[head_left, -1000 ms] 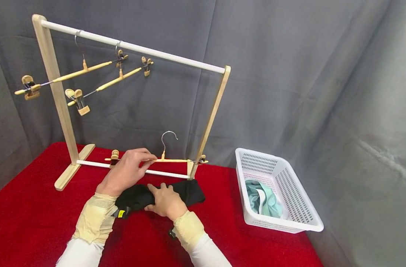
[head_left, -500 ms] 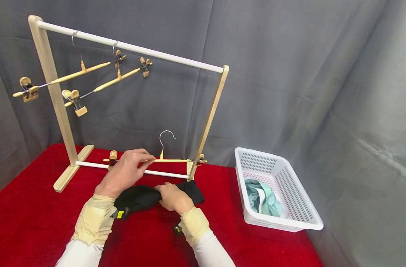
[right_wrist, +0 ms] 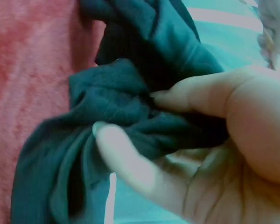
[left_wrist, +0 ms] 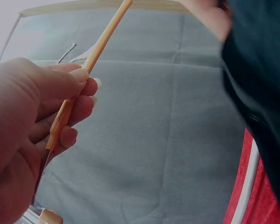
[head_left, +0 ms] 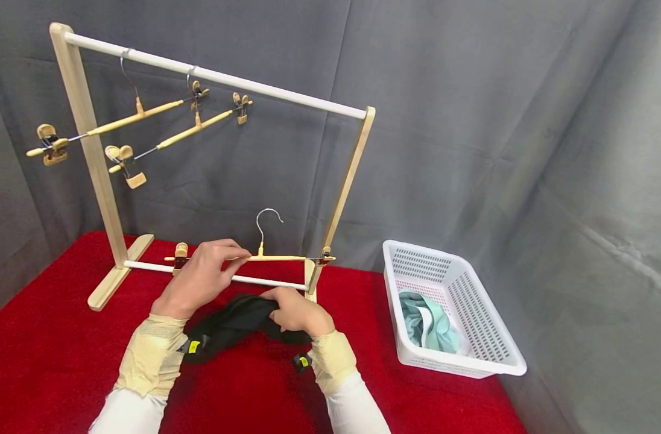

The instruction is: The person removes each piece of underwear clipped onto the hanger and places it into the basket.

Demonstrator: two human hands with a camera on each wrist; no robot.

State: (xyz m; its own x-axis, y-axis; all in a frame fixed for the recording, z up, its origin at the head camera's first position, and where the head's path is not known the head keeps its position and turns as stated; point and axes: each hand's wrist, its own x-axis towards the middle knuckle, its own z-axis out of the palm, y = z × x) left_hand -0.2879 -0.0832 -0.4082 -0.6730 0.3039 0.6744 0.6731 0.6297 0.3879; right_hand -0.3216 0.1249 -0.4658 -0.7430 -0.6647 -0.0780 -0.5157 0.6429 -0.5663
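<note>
My left hand [head_left: 202,277] holds a clip hanger [head_left: 281,258] by its thin wooden bar, thumb against fingers. The hanger's wire hook points up, and a wooden clip sits near each end. In the left wrist view the bar [left_wrist: 106,37] slants up out of the grasp. Below and to the right, my right hand [head_left: 302,312] grips a crumpled black cloth garment [head_left: 230,322]. Seen from the right wrist, the garment [right_wrist: 107,93] bunches in folds between thumb and fingers. Part of it is hidden behind the hand.
A wooden rack with a white top rail [head_left: 276,90] stands at the back left. Two clip hangers [head_left: 197,123] hang from it. To the right, a white plastic basket [head_left: 504,319] holds a teal garment [head_left: 444,331]. Red cloth [head_left: 243,398] covers the table.
My right hand has moved from lying spread on the garment to gripping it, shifting right and gathering it up. The left hand keeps the hanger, shifted slightly left.
</note>
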